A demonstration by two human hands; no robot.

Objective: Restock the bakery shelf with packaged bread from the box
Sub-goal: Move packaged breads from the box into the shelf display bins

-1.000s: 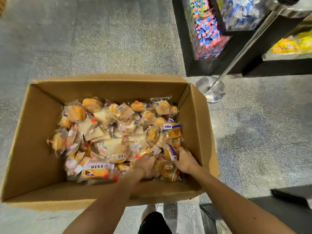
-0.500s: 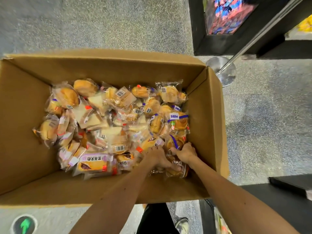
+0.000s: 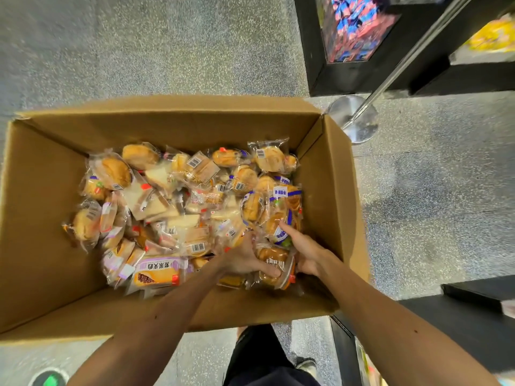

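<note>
1. The packaged bread (image 3: 178,207) lies in a loose heap in the open cardboard box (image 3: 41,218), which sits on the speckled floor (image 3: 167,51). None of it is out of the box yet.
2. The left hand (image 3: 242,257) is down in the near right corner of the heap. Its fingers are curled round a brown bun packet (image 3: 274,259), with the thumb along the packet's lower edge.
3. The right hand (image 3: 303,252) clasps the same packet from the other side. Its thumb lies up over a purple-banded packet (image 3: 280,227), and its fingers are tucked under, mostly hidden.
4. Handling, as we judge it: each packet is light, and the buns are soft and easy to crush. The clear film looks slick and crinkly, so stacked packets will slide on each other.
5. The pale sandwich packets (image 3: 156,201) mid-heap look the most fragile. We'd keep them off the bottom of any handful.
6. For grip, we'd cup the packets from below or pinch the sealed end flaps, not squeeze the bun itself. Two hands scooping a small bunch looks workable, but a big armful would likely spill.
7. The purple-label loaf packet (image 3: 156,270) near the front is longer and flatter, so we'd take it by both ends.
8. Dark display units (image 3: 362,79) and a metal post base (image 3: 352,118) stand at upper right. We can't tell which of the units is the bakery shelf.
</note>
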